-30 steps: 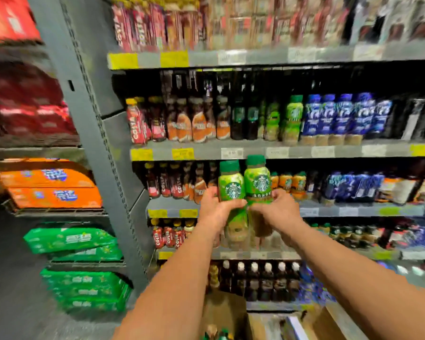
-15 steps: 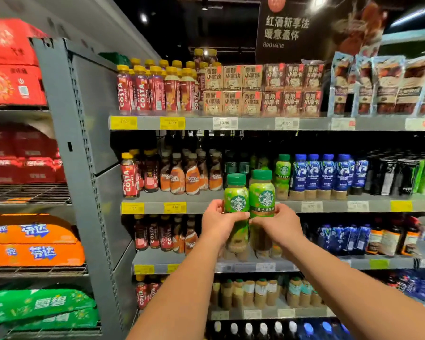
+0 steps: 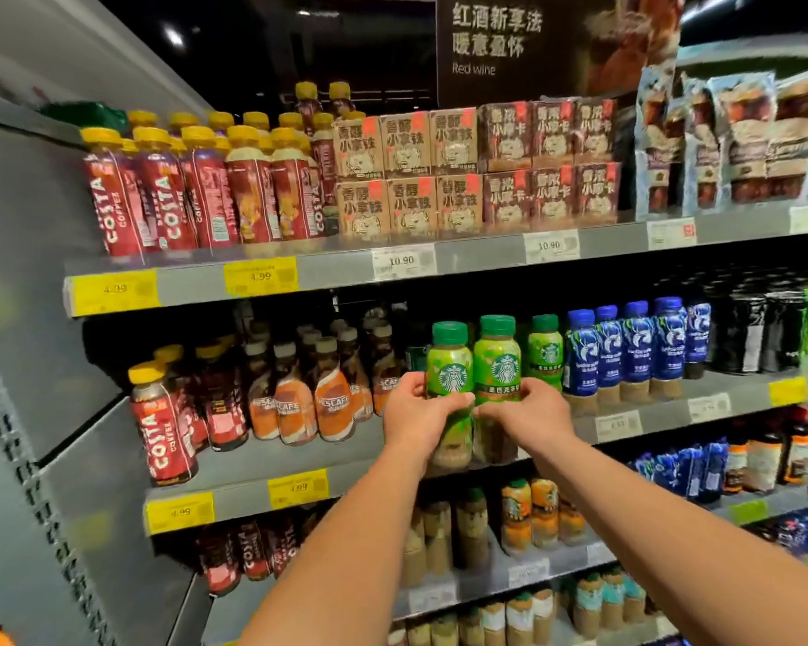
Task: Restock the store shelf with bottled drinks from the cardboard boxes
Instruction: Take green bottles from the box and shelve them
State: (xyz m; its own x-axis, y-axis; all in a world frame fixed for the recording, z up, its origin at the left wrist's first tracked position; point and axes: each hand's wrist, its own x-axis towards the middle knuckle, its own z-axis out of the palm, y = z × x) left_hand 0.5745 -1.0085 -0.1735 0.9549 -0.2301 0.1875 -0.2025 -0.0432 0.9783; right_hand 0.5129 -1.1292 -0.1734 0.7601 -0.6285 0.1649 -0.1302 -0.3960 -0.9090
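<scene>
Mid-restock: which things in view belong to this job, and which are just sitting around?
Job: left hand holding left green bottle; right hand holding right green bottle; shelved green bottle; middle shelf.
Just there: red coffee bottles; orange bottles; blue bottles; cartons.

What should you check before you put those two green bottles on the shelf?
1. Left hand grips the left Starbucks bottle: ok.
2. Right hand grips the right Starbucks bottle: ok.
3. Both held bottles upright, green caps on, logos facing out: ok.
4. Right row: a shelved Starbucks bottle with the same green label stands just to their right: ok.
5. Free spot on the shelf between the Nescafe bottles and that shelved bottle: cannot tell, the held bottles hide it.
</scene>
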